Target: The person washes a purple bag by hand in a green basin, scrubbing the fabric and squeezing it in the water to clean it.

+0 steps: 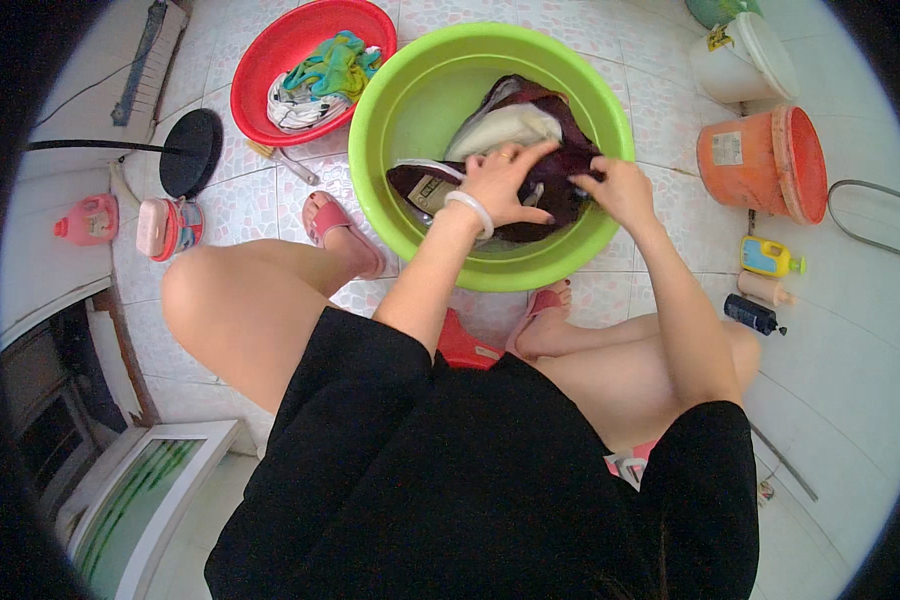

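A lime-green basin [390, 215] holds shallow water and a wet dark maroon garment [562, 205] with a cream-coloured part, a white edge and a pale patch. My left hand [507, 185], a pale bracelet at its wrist, rests over the garment's middle with thumb and fingers spread apart. At the basin's right inner side, my right hand [620, 190] pinches a bit of the dark cloth between thumb and fingers. Some of the garment is hidden beneath the left hand.
Up left, a red basin [245, 85] contains blue-green and white cloths; a brush [295, 165] lies below it. An orange bucket [740, 160], white bucket [740, 65] and several bottles line the right wall. My slippered feet flank the green basin's near side.
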Demonstrator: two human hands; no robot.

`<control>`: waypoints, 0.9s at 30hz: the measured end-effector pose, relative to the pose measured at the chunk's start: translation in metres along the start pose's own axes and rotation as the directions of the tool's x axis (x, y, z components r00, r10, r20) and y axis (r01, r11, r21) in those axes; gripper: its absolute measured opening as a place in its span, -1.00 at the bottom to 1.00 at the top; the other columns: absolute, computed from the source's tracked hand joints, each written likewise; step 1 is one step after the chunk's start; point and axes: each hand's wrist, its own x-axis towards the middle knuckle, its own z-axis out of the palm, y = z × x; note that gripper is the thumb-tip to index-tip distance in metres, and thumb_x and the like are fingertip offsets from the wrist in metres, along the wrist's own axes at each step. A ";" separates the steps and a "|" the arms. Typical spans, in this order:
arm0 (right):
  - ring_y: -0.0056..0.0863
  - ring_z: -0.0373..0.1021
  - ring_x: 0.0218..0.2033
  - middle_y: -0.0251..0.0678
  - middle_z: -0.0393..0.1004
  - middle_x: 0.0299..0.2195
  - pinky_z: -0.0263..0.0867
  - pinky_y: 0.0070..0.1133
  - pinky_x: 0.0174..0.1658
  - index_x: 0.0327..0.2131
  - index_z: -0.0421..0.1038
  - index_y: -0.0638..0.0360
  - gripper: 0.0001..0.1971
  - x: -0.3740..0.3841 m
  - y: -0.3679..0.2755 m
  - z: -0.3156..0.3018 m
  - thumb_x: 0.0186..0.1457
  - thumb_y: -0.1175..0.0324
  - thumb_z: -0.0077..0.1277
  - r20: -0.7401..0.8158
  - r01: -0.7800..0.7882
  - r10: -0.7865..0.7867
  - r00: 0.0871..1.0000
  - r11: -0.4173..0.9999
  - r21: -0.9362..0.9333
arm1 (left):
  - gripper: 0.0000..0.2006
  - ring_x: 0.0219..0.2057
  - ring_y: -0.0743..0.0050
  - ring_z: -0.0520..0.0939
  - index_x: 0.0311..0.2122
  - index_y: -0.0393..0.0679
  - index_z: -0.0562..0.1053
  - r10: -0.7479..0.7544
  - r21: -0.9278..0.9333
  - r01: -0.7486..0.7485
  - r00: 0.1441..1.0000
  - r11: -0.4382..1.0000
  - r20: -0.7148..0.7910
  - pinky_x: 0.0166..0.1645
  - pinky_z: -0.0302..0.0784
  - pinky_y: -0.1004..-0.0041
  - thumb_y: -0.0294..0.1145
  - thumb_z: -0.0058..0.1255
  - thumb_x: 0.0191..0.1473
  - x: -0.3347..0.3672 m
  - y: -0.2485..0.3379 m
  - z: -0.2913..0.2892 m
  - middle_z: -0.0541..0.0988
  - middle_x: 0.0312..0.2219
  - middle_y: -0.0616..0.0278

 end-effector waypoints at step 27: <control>-0.25 0.38 -0.45 -0.18 0.37 -0.52 0.31 -0.35 -0.42 -0.33 0.29 0.11 -0.77 0.083 -0.045 0.042 -0.17 0.39 -0.06 -0.426 0.210 -0.307 0.851 0.942 -0.260 | -0.38 -0.09 -0.13 0.42 -0.09 -0.39 0.07 -0.844 -0.117 0.850 0.526 0.514 0.105 0.00 0.36 0.22 -0.32 0.10 -0.20 -0.013 -0.119 0.102 0.32 -0.16 -0.23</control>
